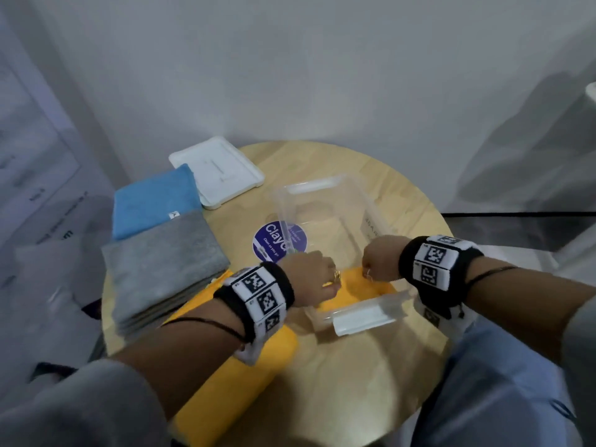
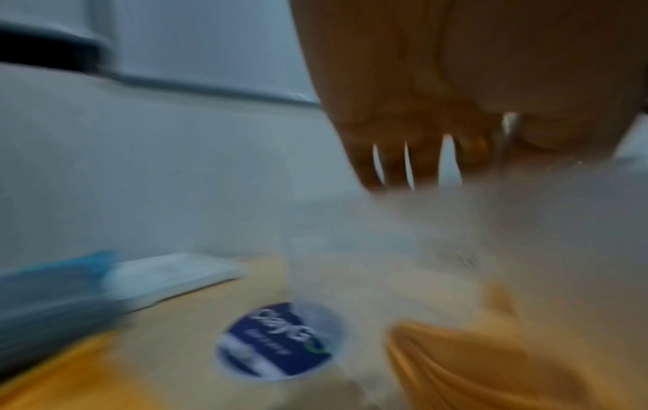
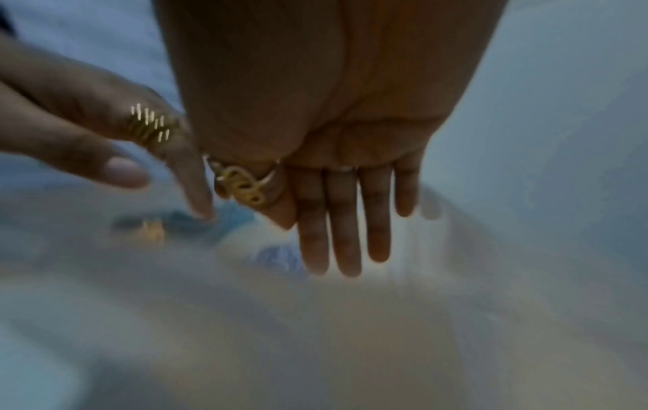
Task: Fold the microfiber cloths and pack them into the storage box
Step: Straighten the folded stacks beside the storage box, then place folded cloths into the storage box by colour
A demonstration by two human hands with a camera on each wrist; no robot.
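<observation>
Cloths sit stacked at the left of the round wooden table (image 1: 338, 375): a blue cloth (image 1: 154, 201) behind, a grey pile (image 1: 161, 269) in front, with the white lid (image 1: 219, 171) beyond them. A yellow cloth (image 1: 238, 382) lies under the left forearm. Both hands reach down into the clear storage box (image 1: 335, 201) at the middle, over a folded yellow piece (image 1: 358, 290) at its near end. The left hand (image 1: 311, 279) and the right hand (image 1: 380, 261) have straight, loose fingers, gripping nothing I can make out.

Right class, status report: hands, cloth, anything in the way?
Both hands, left and right, open inside the clear storage box. Yellow cloth under them. Nothing blocking.
</observation>
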